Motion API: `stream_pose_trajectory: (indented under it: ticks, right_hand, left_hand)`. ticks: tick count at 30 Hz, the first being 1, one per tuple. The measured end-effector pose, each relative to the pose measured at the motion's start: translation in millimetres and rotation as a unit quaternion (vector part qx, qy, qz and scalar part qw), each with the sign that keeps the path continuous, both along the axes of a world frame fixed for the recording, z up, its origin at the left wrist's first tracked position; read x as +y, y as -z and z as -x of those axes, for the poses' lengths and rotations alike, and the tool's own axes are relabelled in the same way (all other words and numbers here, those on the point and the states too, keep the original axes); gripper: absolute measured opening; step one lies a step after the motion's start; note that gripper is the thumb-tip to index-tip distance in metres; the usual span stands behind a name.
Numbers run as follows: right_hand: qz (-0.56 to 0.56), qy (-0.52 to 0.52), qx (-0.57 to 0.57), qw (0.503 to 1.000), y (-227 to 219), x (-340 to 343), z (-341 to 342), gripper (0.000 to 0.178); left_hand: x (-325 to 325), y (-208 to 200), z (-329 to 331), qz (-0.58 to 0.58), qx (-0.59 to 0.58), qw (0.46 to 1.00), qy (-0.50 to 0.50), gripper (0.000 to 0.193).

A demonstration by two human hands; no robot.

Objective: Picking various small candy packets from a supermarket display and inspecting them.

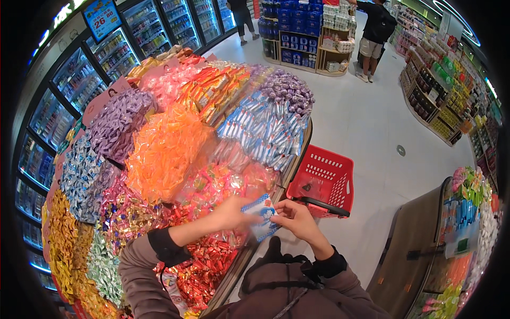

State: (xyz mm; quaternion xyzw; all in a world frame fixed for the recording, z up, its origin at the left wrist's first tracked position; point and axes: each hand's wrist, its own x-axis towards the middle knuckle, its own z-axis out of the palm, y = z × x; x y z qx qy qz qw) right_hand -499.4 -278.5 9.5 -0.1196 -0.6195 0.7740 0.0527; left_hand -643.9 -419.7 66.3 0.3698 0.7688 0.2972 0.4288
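Note:
Over the edge of the candy display, I hold a small blue-and-white packet (pixel 264 212) with a checked border and a red patch. My left hand (pixel 231 213) is closed on its left side, the fingers somewhat blurred. Thumb and fingers of my right hand (pixel 297 219) pinch its right edge. Beneath and left of my hands lie pink-wrapped candies (pixel 226 183) and red-wrapped candies (pixel 210 266). A red shopping basket (pixel 345 173) with a black handle stands on the floor just beyond my right hand, with a small dark item inside.
Heaps of orange-wrapped candies (pixel 167 151), purple-wrapped candies (pixel 119 122) and blue-and-white sticks (pixel 268 130) fill the display. Glass-door fridges (pixel 77 80) line the left. A brown-sided display stand (pixel 406 250) is at right. Two people stand far off, one beside stocked shelves (pixel 300 42).

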Motion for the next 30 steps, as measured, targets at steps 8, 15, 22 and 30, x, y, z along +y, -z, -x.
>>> stream_pose_trajectory:
  ticks: [8, 15, 22, 30]
  right_hand:
    - [0.021, 0.024, -0.010, 0.999, 16, 17, 55, 0.019]
    - [-0.001, 0.040, -0.019, 0.999, 34, 37, 85, 0.012]
    - [-0.088, 0.020, -0.004, 0.996, 25, 69, 111, 0.015]
    - [-0.453, 0.022, 0.143, 0.880, 53, 130, 180, 0.020]
  left_hand:
    - [10, 31, 50, -0.037, 0.013, 0.999, -0.032, 0.032]
    - [17, 45, 64, -0.097, -0.054, 0.986, -0.127, 0.029]
    - [26, 38, 89, -0.103, 0.043, 0.976, -0.188, 0.025]
    - [74, 24, 155, -0.270, 0.137, 0.900, -0.314, 0.022]
